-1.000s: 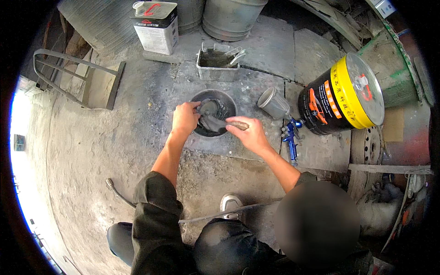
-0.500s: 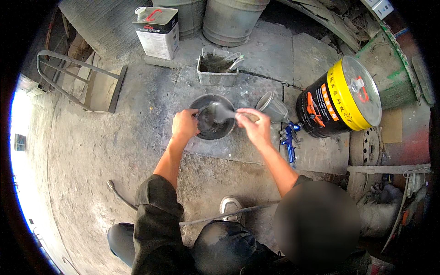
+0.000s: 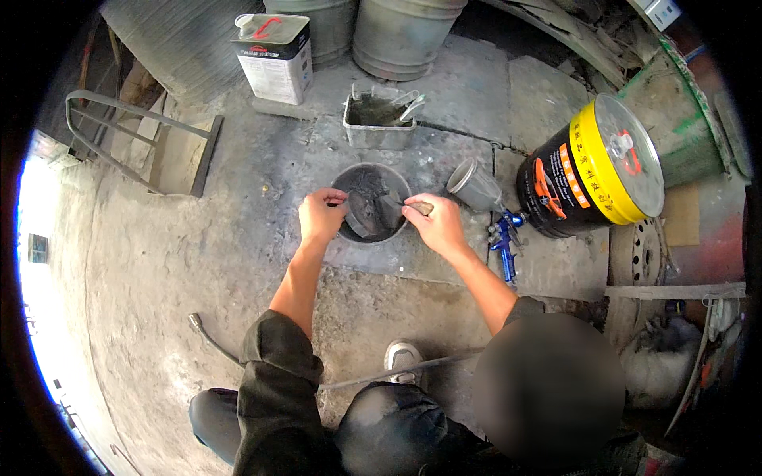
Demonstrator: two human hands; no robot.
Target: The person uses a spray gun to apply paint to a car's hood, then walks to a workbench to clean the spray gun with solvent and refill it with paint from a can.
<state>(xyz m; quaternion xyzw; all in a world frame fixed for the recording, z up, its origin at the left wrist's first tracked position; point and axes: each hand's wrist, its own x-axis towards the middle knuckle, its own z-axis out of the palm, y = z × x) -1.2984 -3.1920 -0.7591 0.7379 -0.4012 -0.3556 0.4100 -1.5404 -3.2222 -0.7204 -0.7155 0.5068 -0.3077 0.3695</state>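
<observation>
A round dark metal basin (image 3: 406, 181) sits on the floor in front of me, with dark grey residue inside. My left hand (image 3: 321, 216) reaches over its left rim. The fingers are pinched on the edge of a round grey piece (image 3: 367, 216) that lies tilted in the basin; its exact kind is unclear. From the right, my right hand (image 3: 438, 226) grips a wooden-handled brush (image 3: 425, 208), its grey head over the basin. Beside the right hand lies a translucent grey paint cup (image 3: 474, 186), attached to a blue spray gun (image 3: 503, 247).
Behind the basin stands a rectangular metal container (image 3: 379, 136) with tools in it. A white-and-black can (image 3: 275, 67) is farther back. To the right is a black-and-yellow drum (image 3: 587, 166). A metal-framed stand (image 3: 178, 155) lies left; a hose (image 3: 444, 361) crosses near my shoe (image 3: 403, 361).
My right hand and the brush have shifted slightly right and down, with the brush head drawn back. The round grey piece now shows more tilted. My left hand stays at the left rim.
</observation>
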